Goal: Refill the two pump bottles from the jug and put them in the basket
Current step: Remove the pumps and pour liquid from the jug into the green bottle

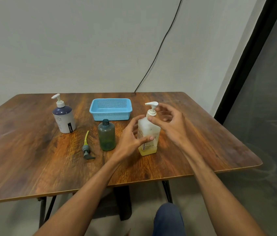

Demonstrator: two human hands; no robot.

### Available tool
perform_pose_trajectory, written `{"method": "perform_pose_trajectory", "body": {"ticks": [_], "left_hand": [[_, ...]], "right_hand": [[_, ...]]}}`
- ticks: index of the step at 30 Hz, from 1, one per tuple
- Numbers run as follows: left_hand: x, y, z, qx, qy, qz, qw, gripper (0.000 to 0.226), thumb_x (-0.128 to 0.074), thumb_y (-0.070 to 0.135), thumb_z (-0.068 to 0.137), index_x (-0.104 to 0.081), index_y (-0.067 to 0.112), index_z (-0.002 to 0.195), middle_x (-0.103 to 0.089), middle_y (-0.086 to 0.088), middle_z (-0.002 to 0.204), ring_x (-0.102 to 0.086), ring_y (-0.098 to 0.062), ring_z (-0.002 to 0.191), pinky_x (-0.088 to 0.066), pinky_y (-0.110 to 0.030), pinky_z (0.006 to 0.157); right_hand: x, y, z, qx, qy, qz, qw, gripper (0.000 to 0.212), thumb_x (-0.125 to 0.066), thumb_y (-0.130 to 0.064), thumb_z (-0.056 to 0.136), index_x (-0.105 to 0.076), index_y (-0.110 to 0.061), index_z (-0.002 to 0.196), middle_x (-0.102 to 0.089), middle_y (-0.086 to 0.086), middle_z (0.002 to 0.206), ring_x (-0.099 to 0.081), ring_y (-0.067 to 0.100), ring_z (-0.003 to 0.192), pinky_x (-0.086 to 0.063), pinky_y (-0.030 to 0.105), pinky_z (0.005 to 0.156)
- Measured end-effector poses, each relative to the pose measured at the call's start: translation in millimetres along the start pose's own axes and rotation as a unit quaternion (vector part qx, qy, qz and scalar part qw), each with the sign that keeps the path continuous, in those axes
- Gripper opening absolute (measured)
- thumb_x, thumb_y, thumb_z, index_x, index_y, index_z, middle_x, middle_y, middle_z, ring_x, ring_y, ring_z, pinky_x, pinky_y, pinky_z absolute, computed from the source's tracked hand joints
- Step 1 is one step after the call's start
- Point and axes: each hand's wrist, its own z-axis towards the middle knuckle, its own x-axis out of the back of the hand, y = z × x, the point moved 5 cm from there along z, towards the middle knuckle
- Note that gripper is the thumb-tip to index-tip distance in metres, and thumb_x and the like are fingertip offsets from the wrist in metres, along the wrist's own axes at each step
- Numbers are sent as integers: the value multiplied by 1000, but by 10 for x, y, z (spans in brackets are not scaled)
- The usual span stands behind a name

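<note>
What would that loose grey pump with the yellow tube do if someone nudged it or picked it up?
The loose pump lies on its side on the table, so a nudge would probably slide or pivot it rather than tip it. Its thin yellow tube already curves, so it likely flexes when lifted. It looks small and plastic, probably light, and the tube may be wet.

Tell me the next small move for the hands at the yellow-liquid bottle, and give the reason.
Probably close the left hand firmly around the clear bottle and let the right hand twist its white pump collar loose. The right fingers already sit at the collar, this pump is still on, while the green bottle stands open with its pump lying beside it.
</note>
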Motion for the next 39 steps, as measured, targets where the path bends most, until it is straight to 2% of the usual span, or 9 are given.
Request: {"method": "perform_pose_trajectory", "body": {"ticks": [2,5,9,13,22,25,30,35,39], "left_hand": [[-6,-10,-4,-9,7,-2,1000,75,-88,32,72,-47,41,134,-56,25,129,-55,4,119,-51,-20,93],[-10,-27,7,-12,14,-2,1000,75,-87,29,72,-47,38,136,-55,23,130,-55,5,118,-51,-17,89],[-6,-62,22,-8,20,7,1000,77,-87,29,73,-47,35,138,-53,22,132,-54,5,118,-52,-19,92],[7,-85,24,-10,18,5,1000,76,-87,26,73,-48,36,137,-52,26,131,-54,2,120,-52,-25,96],[21,-75,40,-10,22,18,1000,74,-88,26,71,-50,37,134,-51,36,125,-52,15,113,-51,-15,85],[22,-70,33,-12,26,26,999,74,-88,27,72,-49,41,133,-51,40,123,-51,19,112,-50,-12,82],[29,-63,42,-12,26,31,999,75,-88,29,71,-48,43,133,-50,35,126,-53,13,112,-50,-14,83],[28,-67,35,-14,28,25,999,76,-88,27,70,-50,39,134,-51,33,126,-54,11,112,-51,-14,82],[26,-76,42,-16,31,23,999,76,-88,29,70,-49,39,135,-52,25,131,-54,5,116,-52,-18,86]], "right_hand": [[-56,-43,57,6,-1,-37,999,44,-88,-22,76,-72,-12,116,-72,-1,104,-63,9,92,-47,8,71],[-76,-82,141,4,-2,-68,998,34,-86,-19,77,-75,-8,107,-73,-1,93,-60,3,76,-47,11,64],[3,-202,260,19,14,-72,997,25,-84,-25,79,-77,-16,102,-74,-3,88,-68,20,81,-59,38,73],[103,-407,348,35,37,-37,998,23,-84,-24,79,-77,-16,100,-75,-3,88,-71,22,84,-60,48,78],[320,-894,436,90,75,-6,993,21,-85,-20,78,-78,-12,96,-76,1,85,-71,22,76,-59,27,67],[400,-1045,459,123,97,-10,988,25,-86,-22,76,-78,-10,96,-76,3,84,-70,26,75,-60,31,68],[486,-1179,473,155,128,-13,980,25,-85,-21,77,-77,-8,98,-75,0,85,-66,11,68,-56,26,66],[422,-898,433,132,142,-39,980,22,-83,-20,78,-75,-13,97,-72,-1,81,-68,21,71,-57,30,63],[306,-356,351,72,140,-47,986,20,-80,-19,79,-76,-23,98,-73,-5,82,-67,11,71,-56,28,60]]}}
